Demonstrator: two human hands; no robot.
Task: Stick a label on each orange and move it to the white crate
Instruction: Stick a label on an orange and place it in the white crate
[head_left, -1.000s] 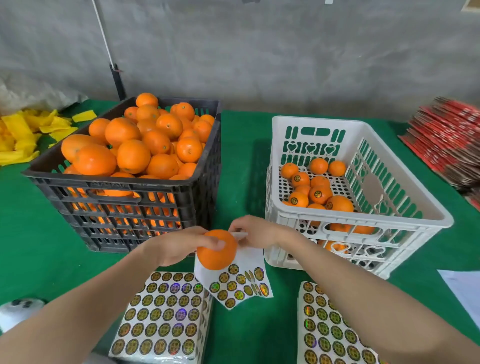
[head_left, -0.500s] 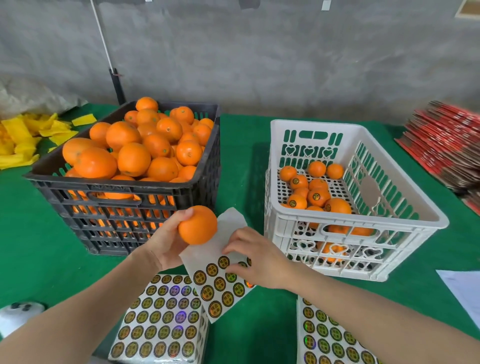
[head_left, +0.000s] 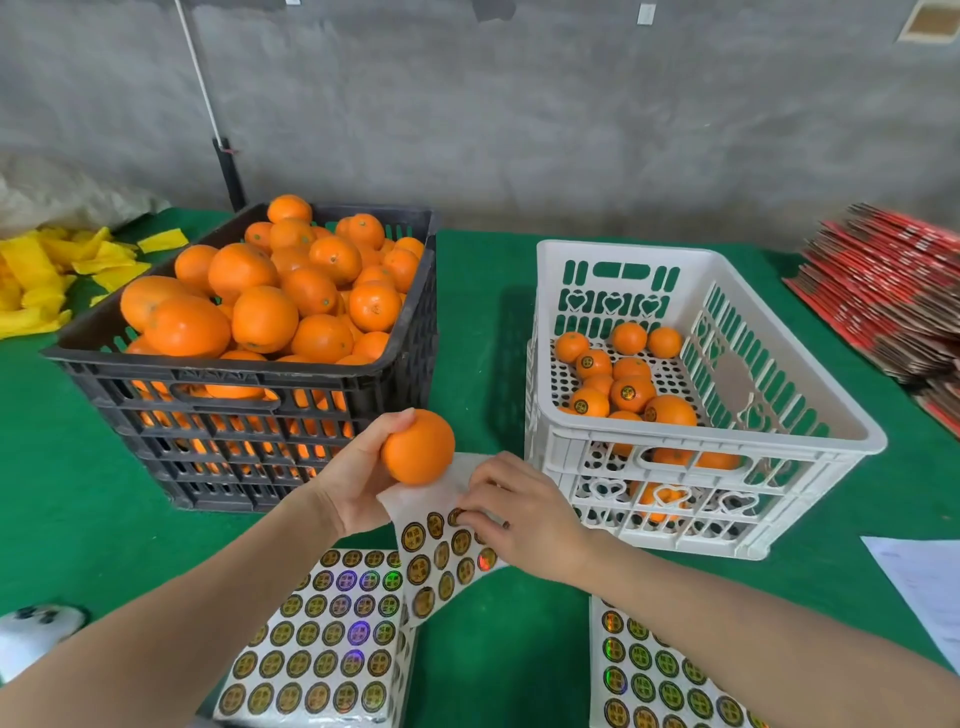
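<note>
The table (head_left: 478, 312) is covered with a green felt-like cloth. At its far left edge lies a heap of yellow strips (head_left: 47, 275), with a pale crumpled sheet (head_left: 62, 197) behind them. A thin pole (head_left: 232, 176), black below and white above, leans against the grey concrete wall (head_left: 519, 114). At the right edge is a stack of flat red cartons (head_left: 883, 291); nearer, a white paper sheet (head_left: 924, 587). A white object with dark markings (head_left: 36, 629) sits at lower left.

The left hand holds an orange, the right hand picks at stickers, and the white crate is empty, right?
No: the head view shows several oranges in the white plastic crate. Otherwise yes: the left hand holds a round orange, and the fingers of the right hand pick at the white sheet of gold stickers.
</note>
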